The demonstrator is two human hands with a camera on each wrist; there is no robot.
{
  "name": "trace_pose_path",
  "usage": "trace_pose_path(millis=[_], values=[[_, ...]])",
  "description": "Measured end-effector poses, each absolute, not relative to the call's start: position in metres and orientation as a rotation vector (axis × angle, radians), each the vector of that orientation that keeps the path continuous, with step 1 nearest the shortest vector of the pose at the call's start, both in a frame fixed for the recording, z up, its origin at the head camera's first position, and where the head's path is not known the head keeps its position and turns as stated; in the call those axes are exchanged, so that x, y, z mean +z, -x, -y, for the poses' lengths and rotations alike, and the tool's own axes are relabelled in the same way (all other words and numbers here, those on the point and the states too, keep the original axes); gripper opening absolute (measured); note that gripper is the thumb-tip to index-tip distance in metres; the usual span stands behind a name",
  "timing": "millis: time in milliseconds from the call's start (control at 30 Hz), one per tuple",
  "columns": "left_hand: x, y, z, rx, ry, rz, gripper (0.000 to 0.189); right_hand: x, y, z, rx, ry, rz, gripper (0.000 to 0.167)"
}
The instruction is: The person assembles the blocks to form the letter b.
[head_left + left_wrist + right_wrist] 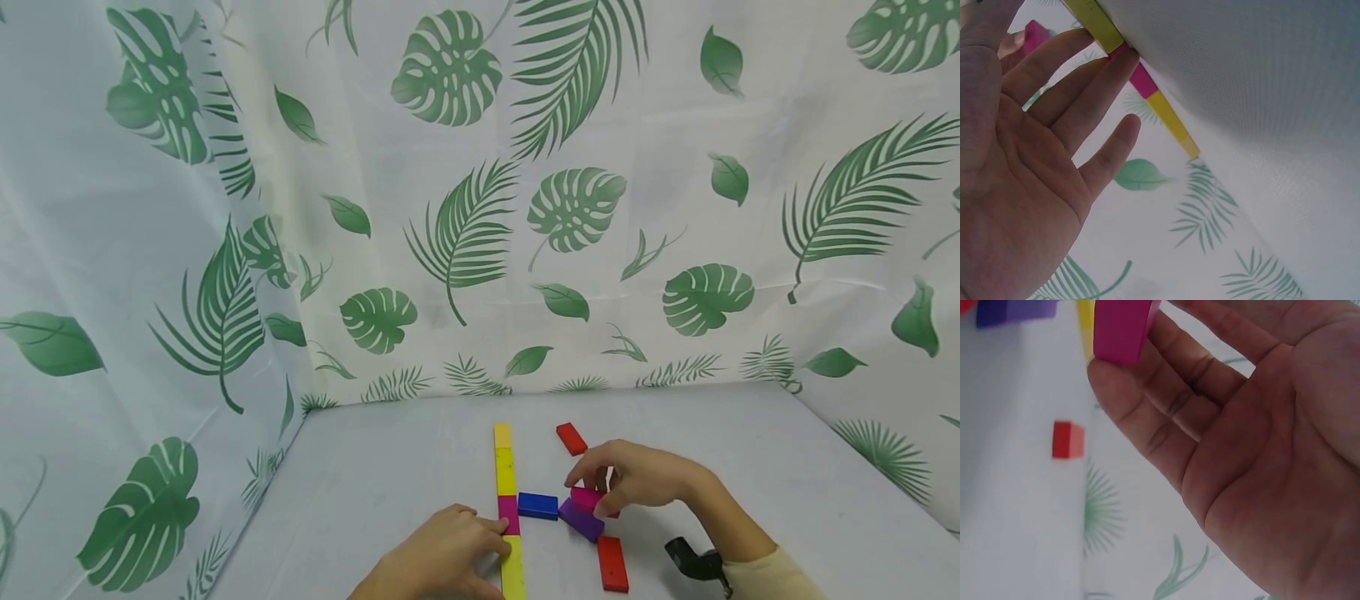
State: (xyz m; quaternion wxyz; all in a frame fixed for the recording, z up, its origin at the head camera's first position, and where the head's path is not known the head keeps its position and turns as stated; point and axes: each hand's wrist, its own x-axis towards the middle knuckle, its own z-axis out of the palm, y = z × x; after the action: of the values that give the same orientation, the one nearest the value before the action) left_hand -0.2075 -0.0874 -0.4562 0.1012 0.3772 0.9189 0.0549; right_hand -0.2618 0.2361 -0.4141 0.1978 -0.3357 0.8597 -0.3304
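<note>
My right hand (641, 477) pinches a magenta block (585, 497) between thumb and fingers, over a purple block (581, 521). In the right wrist view the held magenta block (1122, 331) stands out at the fingertips. With fingers extended, my left hand (446, 546) touches the side of a straight row of blocks. That row has a magenta block (508, 510) between a far yellow block (506, 471) and a near yellow block (512, 567), with a lighter yellow block (502, 435) at its far end. A blue block (537, 506) lies crosswise between the row and the purple block.
One red block (572, 439) lies beyond my right hand, and another red block (613, 564) lies nearer. A black strapped device (693, 560) sits at the right wrist. Leaf-printed curtains (480, 250) stand behind and beside the pale table (375, 467).
</note>
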Motion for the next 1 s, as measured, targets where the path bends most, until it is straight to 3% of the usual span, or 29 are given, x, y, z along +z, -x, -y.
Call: trace_pose_path(millis=[1000], values=[[-0.454, 0.206, 0.087, 0.181, -1.089, -2.709, 0.052, -0.431, 0.23, -0.195, -0.853, 1.102, -2.173, 0.037]])
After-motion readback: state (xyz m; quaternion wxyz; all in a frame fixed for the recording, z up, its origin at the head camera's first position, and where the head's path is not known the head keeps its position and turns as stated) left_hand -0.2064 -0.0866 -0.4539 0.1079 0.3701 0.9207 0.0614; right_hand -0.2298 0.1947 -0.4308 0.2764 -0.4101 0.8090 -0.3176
